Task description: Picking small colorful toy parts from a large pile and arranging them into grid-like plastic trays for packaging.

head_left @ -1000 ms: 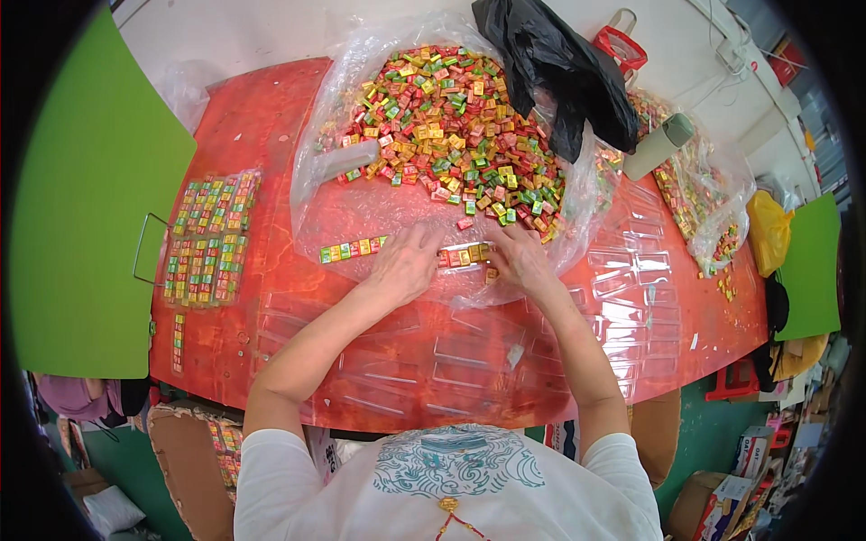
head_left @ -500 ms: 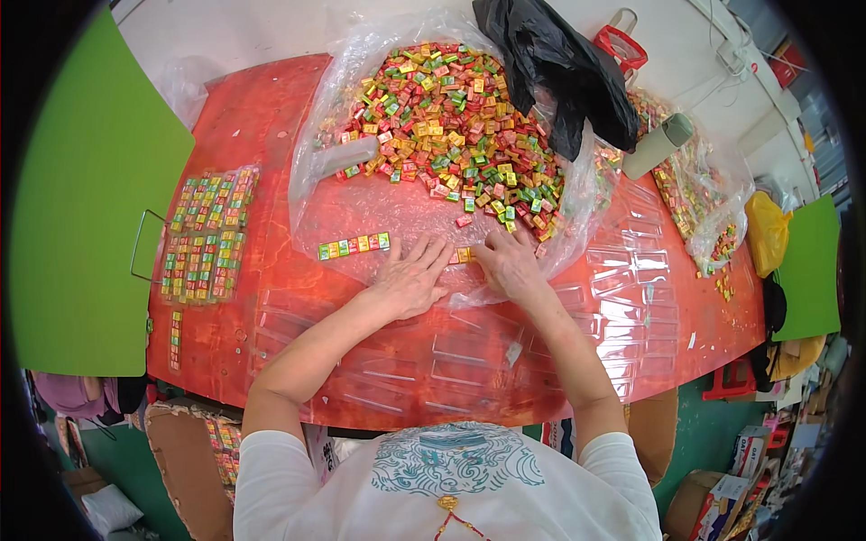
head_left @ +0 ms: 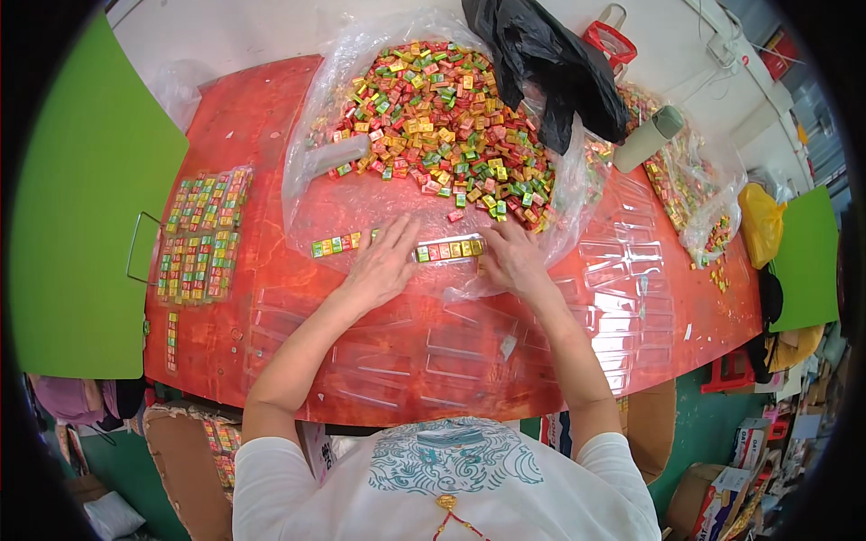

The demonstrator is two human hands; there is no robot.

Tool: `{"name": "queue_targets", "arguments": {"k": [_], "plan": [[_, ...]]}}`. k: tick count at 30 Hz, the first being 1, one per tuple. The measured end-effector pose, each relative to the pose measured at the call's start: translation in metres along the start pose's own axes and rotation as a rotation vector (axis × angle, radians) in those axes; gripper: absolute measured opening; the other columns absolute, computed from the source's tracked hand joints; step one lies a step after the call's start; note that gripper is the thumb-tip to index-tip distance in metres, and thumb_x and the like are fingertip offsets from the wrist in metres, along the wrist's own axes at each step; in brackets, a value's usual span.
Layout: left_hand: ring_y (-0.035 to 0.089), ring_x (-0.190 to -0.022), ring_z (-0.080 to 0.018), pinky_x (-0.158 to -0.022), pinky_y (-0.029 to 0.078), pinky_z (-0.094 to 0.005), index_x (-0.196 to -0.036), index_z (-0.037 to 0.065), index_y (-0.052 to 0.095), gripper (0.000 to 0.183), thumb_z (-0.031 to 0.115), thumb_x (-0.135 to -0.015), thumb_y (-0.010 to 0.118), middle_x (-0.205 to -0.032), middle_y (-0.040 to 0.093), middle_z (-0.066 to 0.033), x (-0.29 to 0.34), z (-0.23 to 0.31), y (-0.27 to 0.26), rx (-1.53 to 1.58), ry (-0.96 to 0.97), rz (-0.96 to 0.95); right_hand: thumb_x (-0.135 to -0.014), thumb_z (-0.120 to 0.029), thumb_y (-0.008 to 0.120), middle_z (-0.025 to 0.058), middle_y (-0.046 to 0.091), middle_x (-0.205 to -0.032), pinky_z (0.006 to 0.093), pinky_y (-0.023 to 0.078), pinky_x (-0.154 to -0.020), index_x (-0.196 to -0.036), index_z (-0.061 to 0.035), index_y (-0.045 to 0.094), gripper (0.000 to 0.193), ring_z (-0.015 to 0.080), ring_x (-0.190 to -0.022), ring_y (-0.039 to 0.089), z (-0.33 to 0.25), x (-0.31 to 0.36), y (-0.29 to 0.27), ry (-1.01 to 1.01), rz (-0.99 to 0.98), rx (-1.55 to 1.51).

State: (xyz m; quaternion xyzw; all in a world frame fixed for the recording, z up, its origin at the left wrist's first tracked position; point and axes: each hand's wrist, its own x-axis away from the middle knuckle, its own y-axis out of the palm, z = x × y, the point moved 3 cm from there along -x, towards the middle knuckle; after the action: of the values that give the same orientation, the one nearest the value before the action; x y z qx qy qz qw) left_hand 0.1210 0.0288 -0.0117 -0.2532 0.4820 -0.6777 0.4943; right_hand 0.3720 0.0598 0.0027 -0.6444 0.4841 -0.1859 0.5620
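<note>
A short row of small wrapped candies (head_left: 449,250) in red, yellow and green sits in a narrow clear plastic tray between my hands. My right hand (head_left: 516,260) has its fingers bent around the tray's right end, thumb on the near side. At the other end, my left hand (head_left: 381,266) lies with fingers stretched out, close to or touching the tray. It partly covers a second row of candies (head_left: 336,244) to its left. Both rows are on a spread clear plastic bag (head_left: 361,203), below a big heap of loose candies (head_left: 442,126).
Empty clear trays (head_left: 460,352) lie across the red table (head_left: 271,243). Filled trays (head_left: 200,234) are stacked at left, beside a green panel (head_left: 81,207). A black plastic bag (head_left: 559,72), a pale green bottle (head_left: 648,140) and another candy bag (head_left: 695,189) stand behind and right.
My left hand has shifted left over the end of the left row. My right hand has moved to the tray's right end, and the row between them now shows fully.
</note>
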Motion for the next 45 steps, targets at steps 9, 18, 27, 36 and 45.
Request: {"name": "queue_targets", "arguments": {"k": [9, 18, 27, 36, 45], "plan": [[0.045, -0.129, -0.0363, -0.109, 0.031, -0.0536, -0.131, 0.008, 0.053, 0.046, 0.018, -0.088, 0.065, -0.136, 0.049, -0.0175, 0.002, 0.016, 0.005, -0.126, 0.133, 0.104, -0.083, -0.017, 0.067, 0.0088, 0.062, -0.106, 0.0432, 0.044, -0.085, -0.113, -0.0109, 0.065, 0.030, 0.0283, -0.102, 0.060, 0.016, -0.007, 0.009, 0.069, 0.084, 0.069], [0.037, -0.137, -0.0411, -0.108, 0.032, -0.0591, -0.138, 0.015, 0.051, 0.052, 0.026, -0.089, 0.066, -0.147, 0.040, -0.0209, -0.038, 0.058, 0.035, -0.138, 0.305, 0.018, -0.081, -0.015, 0.068, 0.0072, 0.060, -0.090, 0.0428, 0.045, -0.077, -0.100, -0.0135, 0.069, 0.019, 0.0264, -0.091, 0.062, 0.028, -0.021, 0.013, 0.078, 0.197, 0.167], [0.037, -0.135, -0.0452, -0.110, 0.035, -0.0554, -0.135, 0.017, 0.056, 0.047, 0.021, -0.089, 0.065, -0.144, 0.041, -0.0242, -0.043, 0.035, 0.052, 0.007, 0.265, 0.003, -0.084, -0.016, 0.065, 0.0076, 0.059, -0.091, 0.0413, 0.045, -0.078, -0.111, -0.0169, 0.070, 0.027, 0.0256, -0.090, 0.062, 0.014, -0.064, 0.032, -0.156, 0.008, 0.130], [0.042, -0.132, -0.0483, -0.109, 0.037, -0.0561, -0.124, 0.013, 0.064, 0.036, 0.013, -0.087, 0.064, -0.138, 0.048, -0.0239, -0.040, 0.024, 0.060, 0.104, 0.240, 0.154, -0.083, -0.020, 0.066, 0.0093, 0.063, -0.085, 0.0431, 0.045, -0.078, -0.097, -0.0075, 0.066, 0.018, 0.0288, -0.084, 0.065, 0.014, -0.047, 0.029, -0.004, 0.079, 0.114], [0.044, -0.131, -0.0440, -0.110, 0.037, -0.0517, -0.115, 0.008, 0.068, 0.031, 0.011, -0.084, 0.066, -0.137, 0.050, -0.0227, -0.041, 0.025, 0.061, 0.106, 0.191, 0.184, -0.079, -0.015, 0.064, 0.0103, 0.063, -0.089, 0.0426, 0.043, -0.078, -0.089, -0.0048, 0.065, 0.014, 0.0270, -0.084, 0.066, -0.024, -0.025, 0.037, 0.022, 0.040, 0.412]]}}
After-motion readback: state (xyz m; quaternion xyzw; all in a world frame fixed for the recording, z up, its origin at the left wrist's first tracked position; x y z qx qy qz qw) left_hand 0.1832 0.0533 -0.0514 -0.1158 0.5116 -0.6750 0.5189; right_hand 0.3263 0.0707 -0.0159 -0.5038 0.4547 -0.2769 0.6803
